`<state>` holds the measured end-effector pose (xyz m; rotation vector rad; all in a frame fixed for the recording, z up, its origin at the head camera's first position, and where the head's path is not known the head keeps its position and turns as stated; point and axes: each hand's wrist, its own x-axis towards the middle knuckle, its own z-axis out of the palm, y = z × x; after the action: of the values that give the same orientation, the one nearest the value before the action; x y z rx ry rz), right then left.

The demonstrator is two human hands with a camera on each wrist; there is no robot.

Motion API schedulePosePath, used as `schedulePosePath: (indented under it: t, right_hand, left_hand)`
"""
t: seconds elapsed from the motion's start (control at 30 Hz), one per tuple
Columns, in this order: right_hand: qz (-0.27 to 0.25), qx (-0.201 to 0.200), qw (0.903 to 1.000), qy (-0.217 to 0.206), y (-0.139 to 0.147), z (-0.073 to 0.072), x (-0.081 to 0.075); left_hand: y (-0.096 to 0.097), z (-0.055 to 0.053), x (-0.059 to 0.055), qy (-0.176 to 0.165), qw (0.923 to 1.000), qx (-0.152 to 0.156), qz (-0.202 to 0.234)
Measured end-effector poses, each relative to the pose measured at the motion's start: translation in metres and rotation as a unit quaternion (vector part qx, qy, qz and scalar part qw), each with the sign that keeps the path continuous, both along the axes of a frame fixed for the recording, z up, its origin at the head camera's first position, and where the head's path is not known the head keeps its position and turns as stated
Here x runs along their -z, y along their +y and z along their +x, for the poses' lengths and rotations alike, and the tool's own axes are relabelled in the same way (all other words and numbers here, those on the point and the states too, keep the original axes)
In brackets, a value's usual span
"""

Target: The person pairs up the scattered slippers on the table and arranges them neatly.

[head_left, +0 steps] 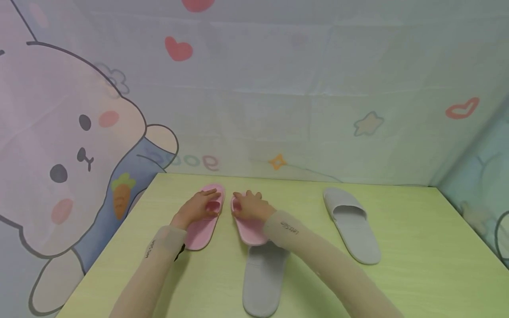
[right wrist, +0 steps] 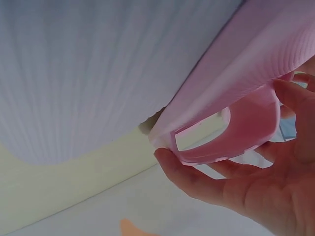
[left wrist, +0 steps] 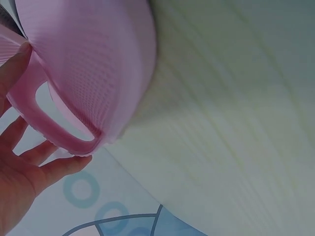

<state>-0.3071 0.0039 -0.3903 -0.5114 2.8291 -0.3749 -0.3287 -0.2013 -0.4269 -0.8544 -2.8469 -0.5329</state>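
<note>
Two pink slippers lie on the table, toes away from me. On the left pink slipper (head_left: 200, 234), my left hand (head_left: 195, 209) holds the strap at the toe end. In the left wrist view, thumb and fingers span that slipper's strap (left wrist: 47, 120). My right hand (head_left: 253, 207) grips the strap of the right pink slipper (head_left: 248, 232); the right wrist view shows its fingers around the strap (right wrist: 253, 120). The heel of this slipper covers the toe part of a grey slipper (head_left: 262, 282).
A second grey slipper (head_left: 358, 234) lies to the right, slightly angled. The yellow-green table (head_left: 429, 256) ends at a backdrop cloth (head_left: 254, 110) printed with cartoon figures and hearts.
</note>
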Motion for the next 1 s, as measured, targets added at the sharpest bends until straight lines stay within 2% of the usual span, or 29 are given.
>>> schedulePosePath:
  t: [0.23, 0.33, 0.5, 0.73, 1.0]
  right_hand:
    - [-0.003, -0.008, 0.9999, -0.006, 0.005, 0.005, -0.004]
    - [0.007, -0.009, 0.9999, -0.010, 0.007, 0.009, -0.006]
    - [0.027, -0.017, 0.9995, -0.003, 0.009, 0.014, -0.007]
    - [0.045, -0.023, 0.9987, -0.006, 0.013, 0.021, -0.008]
    - [0.051, -0.026, 0.9983, -0.008, 0.019, 0.023, -0.004]
  left_hand:
    - [0.000, 0.007, 0.000, -0.016, 0.9993, -0.026, -0.021]
    - [0.001, 0.011, 0.000, -0.031, 0.9979, -0.043, -0.037]
    - [0.001, 0.017, -0.001, -0.032, 0.9963, -0.055, -0.059]
    - [0.001, 0.025, -0.003, -0.033, 0.9960, -0.052, -0.064]
    - [-0.002, 0.036, -0.008, 0.001, 0.9968, -0.027, -0.075]
